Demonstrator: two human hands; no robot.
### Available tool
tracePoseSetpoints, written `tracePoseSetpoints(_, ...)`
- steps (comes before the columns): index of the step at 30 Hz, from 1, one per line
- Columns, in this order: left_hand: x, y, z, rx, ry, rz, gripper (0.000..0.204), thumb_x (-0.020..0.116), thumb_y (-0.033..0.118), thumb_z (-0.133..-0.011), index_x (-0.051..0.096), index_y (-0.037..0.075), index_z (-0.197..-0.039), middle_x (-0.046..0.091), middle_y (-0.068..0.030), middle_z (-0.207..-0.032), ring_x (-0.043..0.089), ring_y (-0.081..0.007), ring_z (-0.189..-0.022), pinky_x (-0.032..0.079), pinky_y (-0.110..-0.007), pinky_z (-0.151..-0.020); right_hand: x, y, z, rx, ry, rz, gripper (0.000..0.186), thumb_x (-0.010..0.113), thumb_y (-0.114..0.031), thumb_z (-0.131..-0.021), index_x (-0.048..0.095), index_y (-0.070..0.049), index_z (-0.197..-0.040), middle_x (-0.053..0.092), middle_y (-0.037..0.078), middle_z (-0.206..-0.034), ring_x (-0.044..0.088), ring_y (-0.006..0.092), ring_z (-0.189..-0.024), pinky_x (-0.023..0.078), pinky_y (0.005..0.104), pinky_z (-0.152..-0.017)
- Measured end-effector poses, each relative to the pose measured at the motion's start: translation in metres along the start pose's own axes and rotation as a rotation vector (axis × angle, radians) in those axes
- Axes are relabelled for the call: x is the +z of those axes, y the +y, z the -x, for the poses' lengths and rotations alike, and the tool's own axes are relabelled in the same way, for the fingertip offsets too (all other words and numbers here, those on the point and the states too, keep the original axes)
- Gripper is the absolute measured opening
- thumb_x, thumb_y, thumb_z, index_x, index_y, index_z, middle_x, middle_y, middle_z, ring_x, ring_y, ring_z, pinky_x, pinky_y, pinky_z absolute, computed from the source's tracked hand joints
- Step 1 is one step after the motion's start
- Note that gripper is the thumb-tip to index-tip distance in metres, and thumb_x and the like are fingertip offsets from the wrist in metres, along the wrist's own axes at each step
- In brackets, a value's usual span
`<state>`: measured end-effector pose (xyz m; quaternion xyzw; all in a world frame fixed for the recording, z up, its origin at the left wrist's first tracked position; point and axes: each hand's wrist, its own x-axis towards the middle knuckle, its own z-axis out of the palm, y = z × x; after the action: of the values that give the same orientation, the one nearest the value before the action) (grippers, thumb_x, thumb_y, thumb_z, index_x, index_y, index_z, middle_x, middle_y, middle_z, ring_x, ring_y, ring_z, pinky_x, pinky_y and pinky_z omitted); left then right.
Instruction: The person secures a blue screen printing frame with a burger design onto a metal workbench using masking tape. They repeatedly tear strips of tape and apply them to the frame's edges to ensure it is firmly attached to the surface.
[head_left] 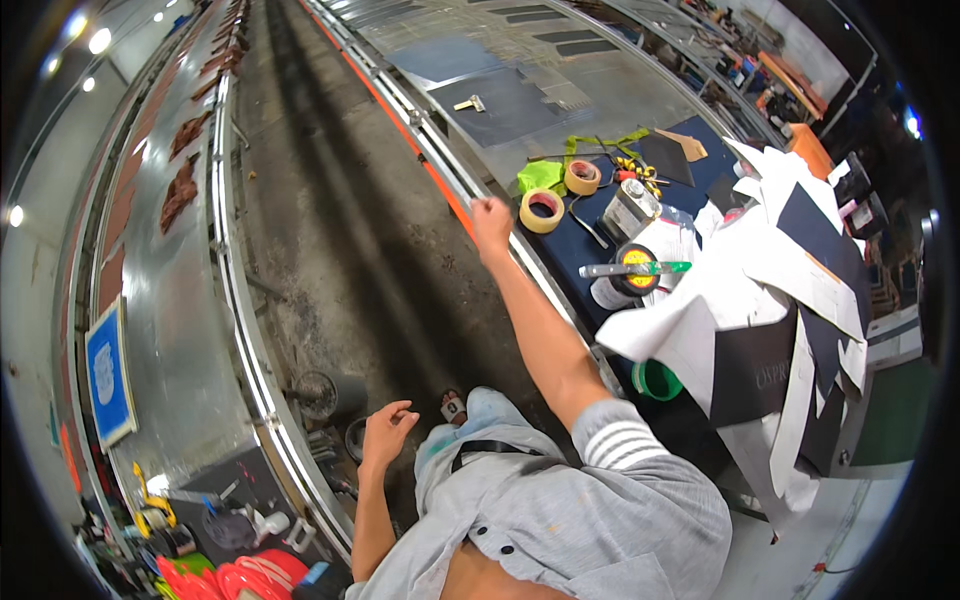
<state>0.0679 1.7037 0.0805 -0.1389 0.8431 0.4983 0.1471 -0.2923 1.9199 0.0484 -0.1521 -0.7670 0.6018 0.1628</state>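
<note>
My right hand point(491, 228) is out ahead over the near rail of the right-hand table, its fingers curled into a fist. Whatever it may hold is hidden. Just right of it lie a tan tape roll point(541, 211) and a second tape roll point(583, 178), beside a lime-green cloth point(541, 176). My left hand point(388, 433) hangs low over the aisle near my left thigh, fingers loosely stretched and apart, with nothing in it. A grey bucket point(335, 393) stands on the floor a little beyond it.
On the right table are a metal can point(631, 209), a green-handled knife-like tool point(640, 269), scissors point(641, 178) and heaped paper sheets point(740, 270). A small squeegee-like tool point(470, 103) lies farther off. The left table point(190, 370) carries brown pieces point(180, 195) and a blue framed screen point(110, 372).
</note>
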Motion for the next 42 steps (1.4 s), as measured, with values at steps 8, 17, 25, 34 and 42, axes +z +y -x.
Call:
tracePoseSetpoints(8,-0.034,-0.058,0.025,-0.283,0.571,0.547,0.026,0.067,0.007,-0.089,0.069,-0.005,-0.112,0.072,-0.0079,-0.092,0.065,-0.0126,-0.084,0.051,-0.026,-0.078,-0.056,0.113,-0.215,0.013,0.347,0.713,0.031,0.059,-0.029,-0.089,0.069,-0.003,-0.104,0.069,0.017,-0.109,0.066,0.0324,-0.097,0.049,0.0460,-0.088)
tracePoseSetpoints(17,0.049,-0.067,0.100,-0.465,0.553,0.480,0.032,0.072,0.021,-0.090,0.070,-0.001,-0.113,0.073,-0.0097,-0.100,0.067,-0.0156,-0.092,0.052,-0.030,-0.083,-0.182,0.140,-0.301,-0.209,0.263,1.451,0.026,0.061,-0.026,-0.084,0.075,-0.008,-0.098,0.074,0.012,-0.102,0.071,0.0289,-0.094,0.055,0.0415,-0.078)
tracePoseSetpoints(25,0.122,-0.064,0.203,-0.385,0.685,0.679,0.038,0.071,0.025,-0.092,0.067,0.001,-0.122,0.073,-0.0110,-0.109,0.067,-0.0170,-0.099,0.052,-0.031,-0.089,0.025,0.028,-0.181,-0.709,0.469,1.073,0.031,0.058,-0.033,-0.092,0.068,-0.008,-0.106,0.067,0.013,-0.110,0.069,0.0223,-0.080,0.055,0.0369,-0.062)
tracePoseSetpoints(34,0.294,-0.141,0.451,-0.181,1.098,1.042,0.037,0.072,0.009,-0.091,0.064,0.001,-0.126,0.072,-0.0078,-0.110,0.066,-0.0120,-0.098,0.053,-0.029,-0.091,-0.024,0.099,0.416,-1.540,-0.940,1.070,0.044,0.062,-0.053,-0.088,0.061,-0.009,-0.097,0.066,0.011,-0.090,0.071,0.0311,-0.085,0.060,0.0431,-0.072)
tracePoseSetpoints(42,0.386,-0.149,0.619,-0.535,1.796,1.207,0.045,0.065,0.024,-0.098,0.058,-0.003,-0.133,0.066,-0.0119,-0.124,0.061,-0.0159,-0.114,0.049,-0.030,-0.096,-0.316,0.021,0.804,-1.538,-2.884,0.471,0.046,0.063,-0.045,-0.089,0.066,-0.006,-0.114,0.071,0.023,-0.095,0.069,0.0417,-0.088,0.054,0.0504,-0.076)
